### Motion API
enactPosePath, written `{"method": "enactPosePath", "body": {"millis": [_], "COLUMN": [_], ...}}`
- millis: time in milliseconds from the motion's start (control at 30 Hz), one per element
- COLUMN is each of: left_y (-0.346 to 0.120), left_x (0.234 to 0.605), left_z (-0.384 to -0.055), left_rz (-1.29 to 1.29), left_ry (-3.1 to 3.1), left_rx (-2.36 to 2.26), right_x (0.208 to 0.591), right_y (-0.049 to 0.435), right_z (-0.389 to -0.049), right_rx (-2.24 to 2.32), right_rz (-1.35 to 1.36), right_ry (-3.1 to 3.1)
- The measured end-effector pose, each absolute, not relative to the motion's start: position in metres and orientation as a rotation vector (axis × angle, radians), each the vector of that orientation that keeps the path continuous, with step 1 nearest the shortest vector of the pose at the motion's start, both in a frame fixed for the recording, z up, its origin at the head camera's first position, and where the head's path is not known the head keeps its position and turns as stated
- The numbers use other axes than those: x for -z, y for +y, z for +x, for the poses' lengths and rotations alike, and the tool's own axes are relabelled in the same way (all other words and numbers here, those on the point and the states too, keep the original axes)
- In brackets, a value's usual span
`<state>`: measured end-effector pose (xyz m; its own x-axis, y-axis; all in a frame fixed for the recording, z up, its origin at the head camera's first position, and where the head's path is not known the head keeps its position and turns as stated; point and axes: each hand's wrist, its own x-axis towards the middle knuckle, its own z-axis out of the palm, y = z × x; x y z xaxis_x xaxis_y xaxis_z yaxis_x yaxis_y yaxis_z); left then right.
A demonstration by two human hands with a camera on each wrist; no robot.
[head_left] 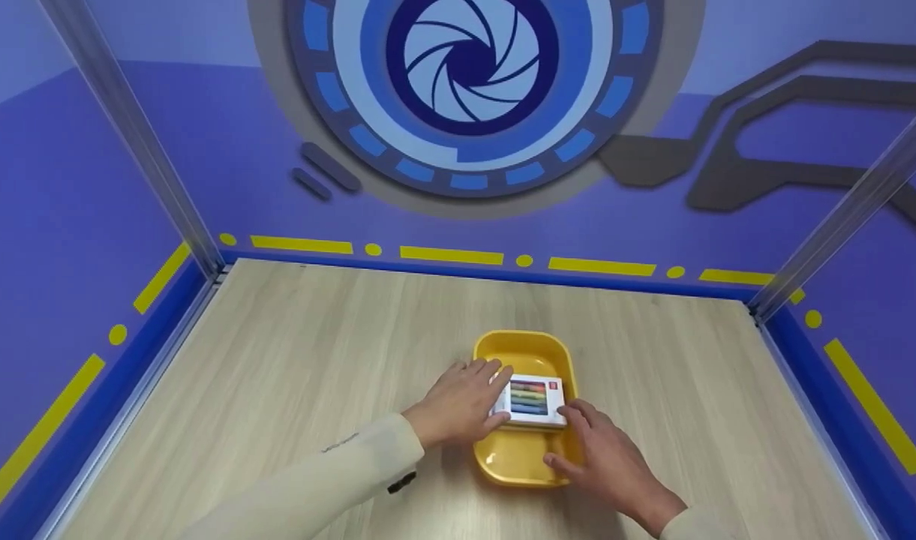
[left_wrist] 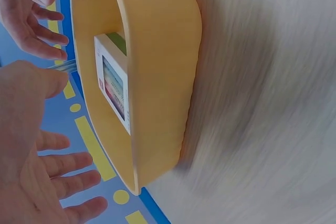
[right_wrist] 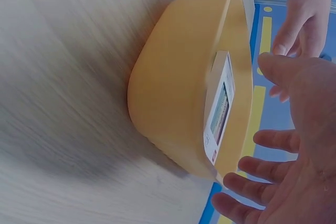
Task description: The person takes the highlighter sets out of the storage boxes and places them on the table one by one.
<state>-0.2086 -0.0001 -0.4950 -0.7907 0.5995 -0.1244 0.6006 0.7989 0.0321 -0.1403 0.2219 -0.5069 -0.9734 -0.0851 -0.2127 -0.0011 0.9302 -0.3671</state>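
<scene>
A white box of crayons [head_left: 533, 399], with a window showing several coloured sticks, lies inside a yellow plastic tub [head_left: 512, 459]. Something green [left_wrist: 116, 41] shows under the box in the left wrist view. Over the tub's left rim reaches my left hand [head_left: 461, 403], its fingers spread and overlapping the box's left end in the head view. My right hand [head_left: 611, 454] hovers by the right rim, thumb and fingers apart near the box's right end. Both wrist views show relaxed fingers above the rim, with nothing held in either hand.
The tub stands on a light wood-grain table [head_left: 337, 352]. Blue and purple printed panels [head_left: 202, 150] with yellow dashes rise behind and at both sides, joined by metal corner posts [head_left: 139, 142].
</scene>
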Motion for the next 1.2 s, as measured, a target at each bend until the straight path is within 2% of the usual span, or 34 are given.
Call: {"method": "enactPosePath", "body": {"millis": [1200], "left_y": [0.005], "left_x": [0.509], "left_z": [-0.218], "left_rz": [0.981], "left_ry": [2.858], "left_rx": [0.123], "right_x": [0.517], "right_y": [0.227], "right_z": [-0.137], "right_rx": [0.490], "right_rz": [-0.127], "right_ry": [2.896]}}
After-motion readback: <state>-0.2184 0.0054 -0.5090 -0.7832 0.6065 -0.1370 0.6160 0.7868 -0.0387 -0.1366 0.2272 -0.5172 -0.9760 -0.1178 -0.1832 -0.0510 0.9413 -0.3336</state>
